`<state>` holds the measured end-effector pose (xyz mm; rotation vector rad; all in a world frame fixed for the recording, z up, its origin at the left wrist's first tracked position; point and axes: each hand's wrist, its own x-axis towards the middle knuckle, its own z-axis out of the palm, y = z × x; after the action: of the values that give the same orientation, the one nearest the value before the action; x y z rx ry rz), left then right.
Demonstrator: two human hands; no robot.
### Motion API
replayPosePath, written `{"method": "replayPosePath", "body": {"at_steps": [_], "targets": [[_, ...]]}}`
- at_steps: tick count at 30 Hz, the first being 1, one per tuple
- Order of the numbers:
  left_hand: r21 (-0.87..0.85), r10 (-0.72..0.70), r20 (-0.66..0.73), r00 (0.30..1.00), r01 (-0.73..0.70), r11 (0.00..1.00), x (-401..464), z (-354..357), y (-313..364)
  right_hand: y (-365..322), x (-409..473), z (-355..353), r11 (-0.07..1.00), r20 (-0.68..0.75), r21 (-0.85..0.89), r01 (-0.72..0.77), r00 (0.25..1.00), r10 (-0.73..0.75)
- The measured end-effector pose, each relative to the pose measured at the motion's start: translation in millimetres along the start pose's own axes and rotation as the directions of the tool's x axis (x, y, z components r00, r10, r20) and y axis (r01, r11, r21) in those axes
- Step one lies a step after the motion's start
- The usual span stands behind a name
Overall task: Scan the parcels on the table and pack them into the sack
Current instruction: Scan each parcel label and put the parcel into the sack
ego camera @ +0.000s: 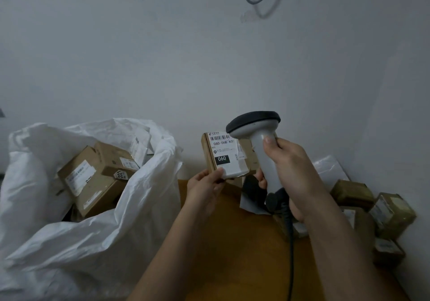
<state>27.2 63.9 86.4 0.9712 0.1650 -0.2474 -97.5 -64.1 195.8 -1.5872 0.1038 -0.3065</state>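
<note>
cardboard parcel (226,155) held, scanner (260,137) above.

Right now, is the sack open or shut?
Open. The white sack has its mouth spread wide, and several brown boxes show inside it.

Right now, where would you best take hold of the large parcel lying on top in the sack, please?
Grip the large parcel across its short width, coming from above through the sack mouth. Its broad labelled face lies tilted upward and exposed, while its lower end is tucked behind the sack's front fold, so a side approach looks blocked.
</note>
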Motion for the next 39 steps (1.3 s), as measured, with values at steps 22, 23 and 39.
{"method": "replayPosePath", "body": {"at_steps": [22, 23, 39], "targets": [[0.548, 0.540, -0.614, 0.576, -0.181, 0.817, -5.5, -88.5, 111.9, 33.1, 0.3, 42.1, 0.987, 0.025, 0.159, 0.003, 1.000, -0.007], [0.562, 0.543, -0.593, 0.594, -0.176, 0.808, -0.8, -92.1, 109.0, 35.5, 1.2, 41.4, 0.987, 0.021, 0.161, -0.005, 1.000, 0.001], [0.828, 0.961, 0.022, 0.274, -0.543, 0.136, 27.8, 4.1, 0.6, 81.6, 36.4, -40.9, 0.973, -0.264, 0.183, -0.140, 0.946, 0.186]]}}
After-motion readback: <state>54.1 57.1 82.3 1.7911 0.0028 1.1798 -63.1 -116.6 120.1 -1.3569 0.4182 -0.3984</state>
